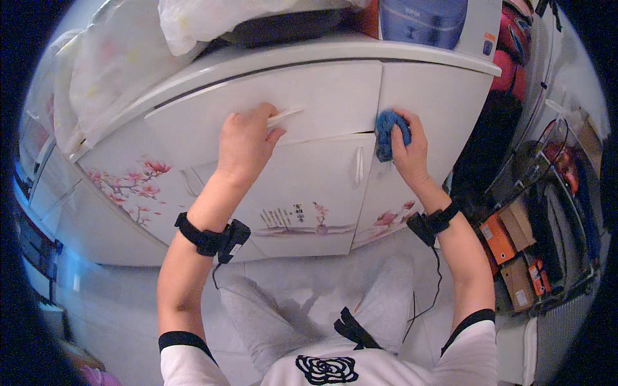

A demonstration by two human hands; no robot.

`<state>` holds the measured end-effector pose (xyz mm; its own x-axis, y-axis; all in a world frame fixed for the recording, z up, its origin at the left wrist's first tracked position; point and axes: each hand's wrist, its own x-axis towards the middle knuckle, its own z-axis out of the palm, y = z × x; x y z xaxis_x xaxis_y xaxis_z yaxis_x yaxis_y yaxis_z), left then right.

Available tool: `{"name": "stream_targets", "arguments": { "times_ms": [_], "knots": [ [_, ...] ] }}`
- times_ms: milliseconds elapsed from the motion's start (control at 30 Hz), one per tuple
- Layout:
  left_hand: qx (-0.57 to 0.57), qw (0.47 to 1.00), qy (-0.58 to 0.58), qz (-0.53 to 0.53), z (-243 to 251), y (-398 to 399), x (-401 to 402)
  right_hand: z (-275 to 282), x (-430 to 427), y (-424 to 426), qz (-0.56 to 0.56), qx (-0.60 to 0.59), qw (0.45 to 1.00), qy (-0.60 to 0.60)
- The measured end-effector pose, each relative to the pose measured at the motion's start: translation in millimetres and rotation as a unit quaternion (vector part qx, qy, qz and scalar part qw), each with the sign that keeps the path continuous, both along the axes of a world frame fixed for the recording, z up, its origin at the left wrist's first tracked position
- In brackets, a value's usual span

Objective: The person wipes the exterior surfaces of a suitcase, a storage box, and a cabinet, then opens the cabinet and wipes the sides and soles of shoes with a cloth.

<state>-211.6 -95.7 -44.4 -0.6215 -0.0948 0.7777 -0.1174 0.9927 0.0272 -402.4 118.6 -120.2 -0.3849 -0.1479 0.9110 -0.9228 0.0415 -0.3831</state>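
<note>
A white cabinet with floral decals stands before me. My left hand (248, 137) grips the white drawer handle (289, 115) on the wide drawer front (333, 89). In my right hand (410, 144) is a blue cloth (386, 132), bunched up and pressed against the cabinet's right panel (434, 101), beside the drawer's right edge. Below the drawer is a cabinet door (314, 178) with an upright white handle (358, 166). A thin dark gap shows under the drawer's right end. Both wrists wear black straps with small devices.
On the countertop (309, 54) stand a box with a blue appliance picture (422, 21) and things under translucent plastic sheeting (116, 62). Shoe boxes (497, 236) fill a rack at the right. A black cable (438, 284) hangs from the right wrist device.
</note>
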Motion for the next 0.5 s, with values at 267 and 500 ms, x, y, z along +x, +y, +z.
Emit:
{"name": "stream_targets", "arguments": {
  "times_ms": [267,500],
  "knots": [
    [-0.010,0.997,0.039,-0.059,-10.0,-1.7,3.6,-13.5,-15.7,-7.0,-0.019,-0.044,0.997,-0.065],
    [-0.007,0.999,0.024,-0.043,-6.9,7.3,13.3,-23.1,-14.2,20.2,0.061,0.031,0.979,-0.193]
  ]
}}
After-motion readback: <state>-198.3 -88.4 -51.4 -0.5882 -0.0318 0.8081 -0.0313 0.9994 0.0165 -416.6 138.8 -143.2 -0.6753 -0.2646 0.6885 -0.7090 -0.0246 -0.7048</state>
